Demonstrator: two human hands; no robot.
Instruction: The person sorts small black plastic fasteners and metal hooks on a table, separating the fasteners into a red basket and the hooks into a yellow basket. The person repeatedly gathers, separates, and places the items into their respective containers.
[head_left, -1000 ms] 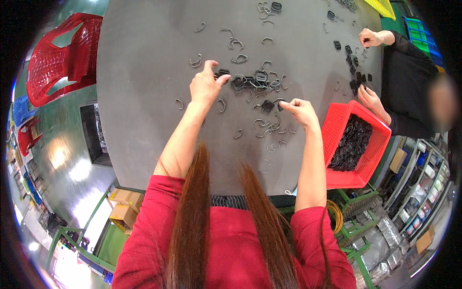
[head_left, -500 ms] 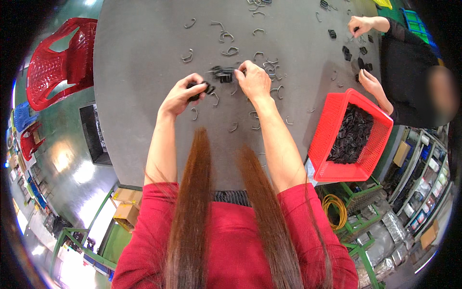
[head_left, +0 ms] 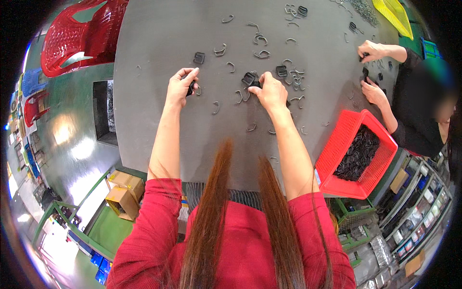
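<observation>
I look down on a grey table (head_left: 163, 43) strewn with several bent metal clips (head_left: 260, 39) and small black plastic buckles (head_left: 198, 58). My left hand (head_left: 180, 86) is closed around a small black buckle, thumb and fingers pinched, near a loose clip on the table. My right hand (head_left: 272, 91) rests on a cluster of black buckles (head_left: 249, 78), fingers curled on one of them. More clips lie scattered between and beyond both hands. Long reddish hair and red sleeves fill the lower part of the view.
A red basket (head_left: 358, 154) full of black parts hangs at the table's right edge. Another person in dark clothes, with hands (head_left: 371, 50) on the table, works at the far right. A red crate (head_left: 82, 33) stands at the upper left, cardboard boxes (head_left: 122, 192) below.
My hands have moved apart: the left one went left with a black buckle, the right one stayed on the cluster of buckles. The view has also shifted.
</observation>
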